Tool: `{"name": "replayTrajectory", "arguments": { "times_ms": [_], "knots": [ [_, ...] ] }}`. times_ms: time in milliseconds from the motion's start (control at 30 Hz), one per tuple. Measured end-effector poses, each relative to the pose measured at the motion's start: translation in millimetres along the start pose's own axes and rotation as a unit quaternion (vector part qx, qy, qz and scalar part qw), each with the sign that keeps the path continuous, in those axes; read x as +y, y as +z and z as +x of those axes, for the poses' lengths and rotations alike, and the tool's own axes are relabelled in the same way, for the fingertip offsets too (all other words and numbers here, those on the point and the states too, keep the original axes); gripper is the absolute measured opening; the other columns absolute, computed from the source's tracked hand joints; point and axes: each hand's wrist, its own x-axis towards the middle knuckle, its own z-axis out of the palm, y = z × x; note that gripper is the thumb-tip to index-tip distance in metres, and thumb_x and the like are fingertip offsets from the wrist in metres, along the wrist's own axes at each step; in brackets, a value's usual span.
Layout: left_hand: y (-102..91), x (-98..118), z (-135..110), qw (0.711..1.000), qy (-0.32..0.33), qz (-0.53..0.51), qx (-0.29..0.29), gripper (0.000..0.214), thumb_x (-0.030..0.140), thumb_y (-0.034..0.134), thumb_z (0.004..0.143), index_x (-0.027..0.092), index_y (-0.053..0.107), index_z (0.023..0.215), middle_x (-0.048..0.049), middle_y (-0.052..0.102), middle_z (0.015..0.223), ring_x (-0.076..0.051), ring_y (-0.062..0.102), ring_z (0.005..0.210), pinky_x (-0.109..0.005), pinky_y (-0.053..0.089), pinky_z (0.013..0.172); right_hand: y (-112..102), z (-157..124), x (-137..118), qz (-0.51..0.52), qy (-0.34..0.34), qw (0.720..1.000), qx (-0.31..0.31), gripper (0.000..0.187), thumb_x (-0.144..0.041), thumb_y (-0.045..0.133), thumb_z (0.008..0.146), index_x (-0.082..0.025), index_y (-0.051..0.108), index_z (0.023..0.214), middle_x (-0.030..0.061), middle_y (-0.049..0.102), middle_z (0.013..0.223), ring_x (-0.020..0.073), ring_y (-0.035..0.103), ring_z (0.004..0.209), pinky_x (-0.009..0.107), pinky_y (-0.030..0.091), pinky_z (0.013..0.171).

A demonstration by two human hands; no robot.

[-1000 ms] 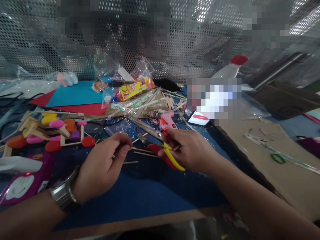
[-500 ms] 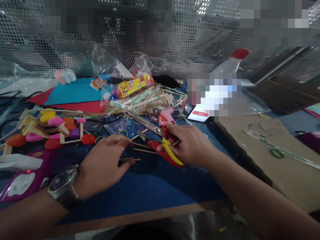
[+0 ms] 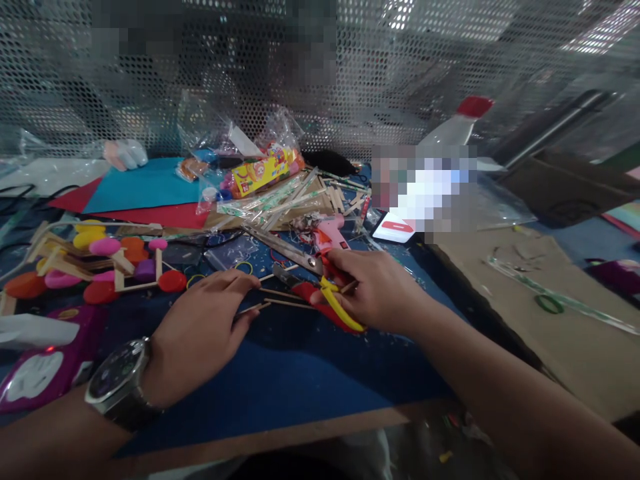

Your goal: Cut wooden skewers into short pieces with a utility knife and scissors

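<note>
Frame of wood with coloured discs (image 3: 119,277), left of left hand, looks already joined; two loose sticks (image 3: 287,303) between the hands, seemingly not yet attached; amount left, cannot tell; left hand (image 3: 200,333), palm down, thumb and fingers closed on a thin stick (image 3: 263,306), tip pointing toward right hand (image 3: 383,290); that hand grips scissors (image 3: 295,253), blade reaching out beyond left fingertips.

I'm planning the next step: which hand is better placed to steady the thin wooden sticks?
Probably the left hand: its thumb and fingers are right by the ends of the thin wooden sticks. The right hand holds scissors, so its grip looks occupied.
</note>
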Motion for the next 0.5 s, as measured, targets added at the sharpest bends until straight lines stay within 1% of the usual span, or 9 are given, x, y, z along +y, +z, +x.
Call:
{"name": "replayTrajectory", "arguments": {
  "times_ms": [133, 233, 333, 400, 500],
  "knots": [
    [-2.3, -1, 1, 1.000, 0.000, -0.016, -0.014, 0.030, 0.026, 0.054, 0.093, 0.022, 0.068, 0.119, -0.0095, 0.075, 0.120, -0.030, 0.071, 0.112, -0.047, 0.057, 0.098, 0, 0, 0, 0.000, -0.004, 1.000, 0.004, 0.032, -0.052, 0.058, 0.090, -0.024, 0.049, 0.077, -0.0029, 0.046, 0.061, 0.0139, 0.039, 0.051, 0.027, 0.026, 0.053],
    [-5.3, -3, 2, 1.000, -0.001, -0.019, -0.011, 0.035, 0.023, 0.049, 0.092, 0.023, 0.067, 0.122, -0.0074, 0.075, 0.117, -0.026, 0.073, 0.099, -0.043, 0.058, 0.097, -1, 0, -1, 0.003, -0.005, 1.000, 0.004, 0.035, -0.055, 0.056, 0.091, -0.024, 0.050, 0.078, -0.0024, 0.048, 0.060, 0.0136, 0.039, 0.050, 0.027, 0.027, 0.052],
    [-9.2, -6, 3, 0.999, -0.003, -0.023, -0.025, 0.035, 0.021, 0.046, 0.091, 0.023, 0.069, 0.118, -0.0054, 0.076, 0.114, -0.023, 0.073, 0.091, -0.042, 0.056, 0.100, -2, 0, -2, 0.017, -0.008, 1.000, 0.004, 0.033, -0.053, 0.056, 0.092, -0.023, 0.052, 0.080, -0.0013, 0.053, 0.063, 0.0130, 0.042, 0.050, 0.027, 0.028, 0.053],
    [-11.6, -7, 3, 0.999, -0.010, -0.024, -0.039, 0.036, 0.020, 0.045, 0.090, 0.023, 0.070, 0.115, -0.0051, 0.076, 0.115, -0.023, 0.073, 0.094, -0.042, 0.055, 0.102, -2, 1, -2, 0.026, -0.008, 1.000, 0.003, 0.030, -0.050, 0.058, 0.091, -0.022, 0.053, 0.080, -0.0006, 0.056, 0.066, 0.0127, 0.045, 0.050, 0.026, 0.028, 0.053],
    [-13.8, -7, 2, 0.998, -0.026, -0.027, -0.046, 0.038, 0.021, 0.044, 0.090, 0.024, 0.071, 0.117, -0.0050, 0.076, 0.117, -0.024, 0.073, 0.103, -0.043, 0.055, 0.102, -2, 1, -2, 0.034, -0.008, 0.999, 0.001, 0.029, -0.049, 0.059, 0.090, -0.022, 0.052, 0.079, -0.0002, 0.058, 0.067, 0.0122, 0.045, 0.051, 0.025, 0.028, 0.053]
  ]
}}
